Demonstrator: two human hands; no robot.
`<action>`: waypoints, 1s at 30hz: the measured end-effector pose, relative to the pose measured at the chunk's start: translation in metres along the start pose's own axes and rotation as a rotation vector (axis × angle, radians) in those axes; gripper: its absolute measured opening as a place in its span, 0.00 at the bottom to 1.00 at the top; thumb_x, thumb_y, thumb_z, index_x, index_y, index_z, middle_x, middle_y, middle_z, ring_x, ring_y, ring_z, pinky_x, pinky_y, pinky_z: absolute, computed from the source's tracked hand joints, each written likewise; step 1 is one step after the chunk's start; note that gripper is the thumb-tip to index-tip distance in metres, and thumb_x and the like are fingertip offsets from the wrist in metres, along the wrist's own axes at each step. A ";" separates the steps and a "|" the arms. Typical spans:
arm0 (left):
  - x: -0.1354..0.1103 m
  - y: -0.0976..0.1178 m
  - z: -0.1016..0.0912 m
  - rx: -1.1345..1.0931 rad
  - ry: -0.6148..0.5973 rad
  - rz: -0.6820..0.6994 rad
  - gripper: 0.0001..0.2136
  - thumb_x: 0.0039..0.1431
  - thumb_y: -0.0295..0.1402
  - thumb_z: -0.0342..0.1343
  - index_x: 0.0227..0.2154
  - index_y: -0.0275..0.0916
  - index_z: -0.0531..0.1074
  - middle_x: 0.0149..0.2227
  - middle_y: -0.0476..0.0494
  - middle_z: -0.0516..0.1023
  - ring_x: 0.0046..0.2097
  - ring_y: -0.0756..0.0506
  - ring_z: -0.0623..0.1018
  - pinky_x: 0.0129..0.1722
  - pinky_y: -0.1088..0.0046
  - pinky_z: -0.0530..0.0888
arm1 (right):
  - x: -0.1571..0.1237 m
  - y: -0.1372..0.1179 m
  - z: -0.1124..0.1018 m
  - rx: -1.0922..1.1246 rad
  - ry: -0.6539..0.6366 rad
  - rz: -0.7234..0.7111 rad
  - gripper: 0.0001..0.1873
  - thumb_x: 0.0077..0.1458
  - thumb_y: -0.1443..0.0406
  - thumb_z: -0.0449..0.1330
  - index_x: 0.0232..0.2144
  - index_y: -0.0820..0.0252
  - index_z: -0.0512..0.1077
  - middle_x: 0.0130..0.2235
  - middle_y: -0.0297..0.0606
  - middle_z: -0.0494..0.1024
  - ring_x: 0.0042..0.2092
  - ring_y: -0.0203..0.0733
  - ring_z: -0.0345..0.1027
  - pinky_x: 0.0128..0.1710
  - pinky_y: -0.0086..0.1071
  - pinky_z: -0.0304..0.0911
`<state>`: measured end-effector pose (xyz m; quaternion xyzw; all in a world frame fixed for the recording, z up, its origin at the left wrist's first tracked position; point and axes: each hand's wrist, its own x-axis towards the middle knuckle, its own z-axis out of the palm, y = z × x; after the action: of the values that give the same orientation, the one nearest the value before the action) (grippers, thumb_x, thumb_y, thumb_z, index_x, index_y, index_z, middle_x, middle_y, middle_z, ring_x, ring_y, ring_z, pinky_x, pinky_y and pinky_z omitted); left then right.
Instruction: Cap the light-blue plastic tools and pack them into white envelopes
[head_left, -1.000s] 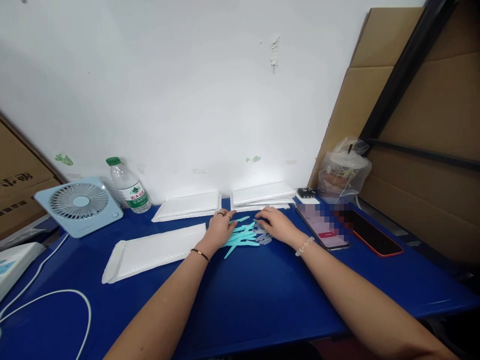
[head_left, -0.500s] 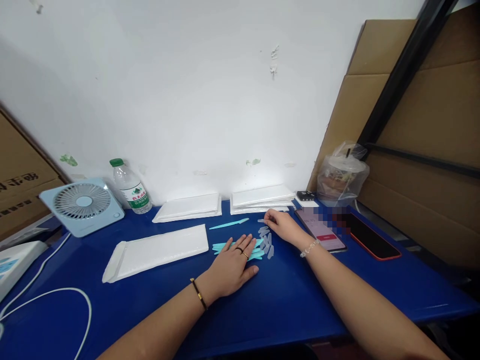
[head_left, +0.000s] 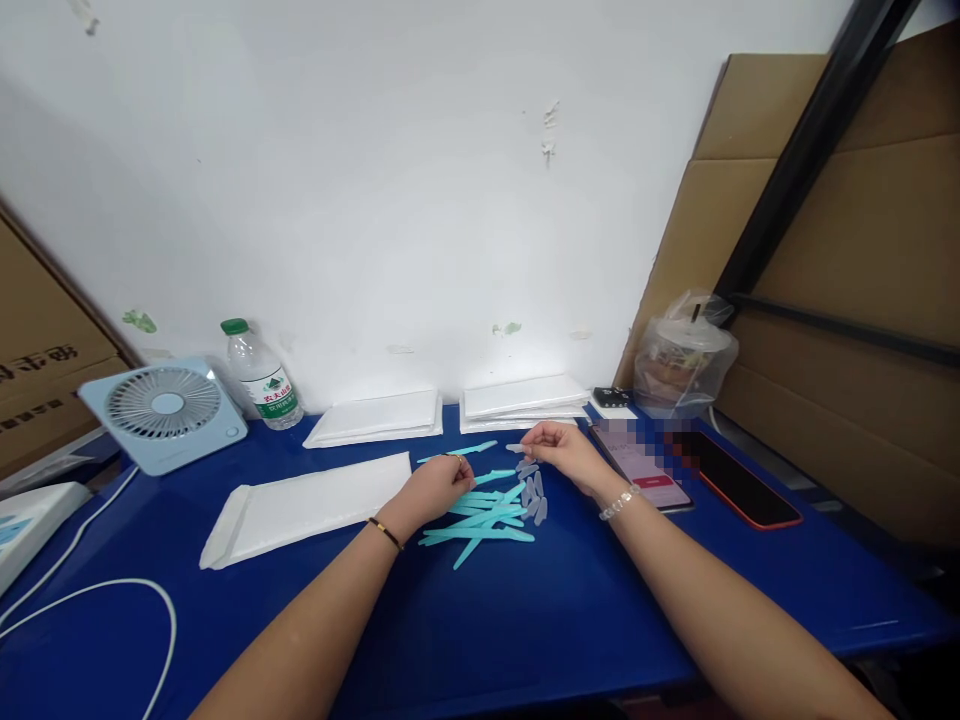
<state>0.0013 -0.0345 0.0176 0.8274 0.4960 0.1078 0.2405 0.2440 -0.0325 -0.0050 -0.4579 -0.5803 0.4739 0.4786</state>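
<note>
My left hand (head_left: 441, 484) is closed in a pinch on the handle of a teal eyebrow razor (head_left: 496, 474), whose tip points right. A loose pile of teal eyebrow razors (head_left: 480, 530) lies crisscrossed just below and right of that hand. Behind it on the table rests another eyebrow razor (head_left: 480, 447). My right hand (head_left: 562, 452) is closed, its thumb and fingertips pinching a small clear plastic cap (head_left: 514, 448). Several more clear caps (head_left: 537, 490) lie in a cluster under and in front of my right fingers.
White padded mailers (head_left: 315, 510) lie at left and in two stacks by the wall. A blue fan (head_left: 169, 415) and a water bottle (head_left: 266, 385) stand at back left. Two phones (head_left: 739, 485) and a bagged drink cup (head_left: 686, 360) are at right, on the blue table (head_left: 600, 620).
My left hand has lifted off the razor pile, moved up and left, and pinched one razor. The pile is more spread out. My right hand has shifted slightly left with the cap.
</note>
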 end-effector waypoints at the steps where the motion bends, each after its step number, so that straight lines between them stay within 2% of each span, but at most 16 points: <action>1: 0.001 -0.002 0.000 -0.033 0.011 -0.011 0.09 0.55 0.35 0.49 0.29 0.38 0.71 0.27 0.46 0.73 0.29 0.48 0.70 0.26 0.75 0.62 | -0.001 0.000 0.001 0.007 -0.011 0.001 0.13 0.40 0.61 0.68 0.28 0.62 0.72 0.26 0.34 0.75 0.30 0.37 0.71 0.34 0.32 0.65; 9: 0.011 -0.017 0.002 -0.158 0.054 -0.031 0.10 0.54 0.39 0.50 0.30 0.38 0.71 0.23 0.50 0.67 0.26 0.49 0.66 0.24 0.75 0.59 | -0.003 -0.005 0.009 -0.040 -0.005 -0.002 0.13 0.41 0.60 0.67 0.27 0.62 0.72 0.27 0.34 0.75 0.29 0.36 0.70 0.32 0.31 0.65; 24: 0.012 -0.017 0.003 -0.200 0.044 -0.055 0.09 0.54 0.39 0.50 0.28 0.38 0.70 0.23 0.52 0.65 0.25 0.50 0.64 0.24 0.75 0.58 | 0.000 0.004 0.010 -0.021 0.057 -0.076 0.11 0.43 0.61 0.66 0.28 0.62 0.72 0.26 0.34 0.74 0.29 0.36 0.70 0.32 0.31 0.65; 30: 0.012 -0.012 0.002 -0.191 0.050 -0.047 0.10 0.54 0.39 0.51 0.29 0.38 0.71 0.23 0.51 0.67 0.25 0.50 0.65 0.24 0.75 0.59 | -0.001 0.004 0.018 -0.038 -0.049 -0.044 0.12 0.43 0.60 0.66 0.28 0.63 0.72 0.26 0.35 0.75 0.29 0.36 0.70 0.32 0.31 0.65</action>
<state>-0.0009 -0.0197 0.0094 0.7859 0.5085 0.1697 0.3083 0.2268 -0.0347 -0.0102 -0.4425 -0.6107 0.4630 0.4657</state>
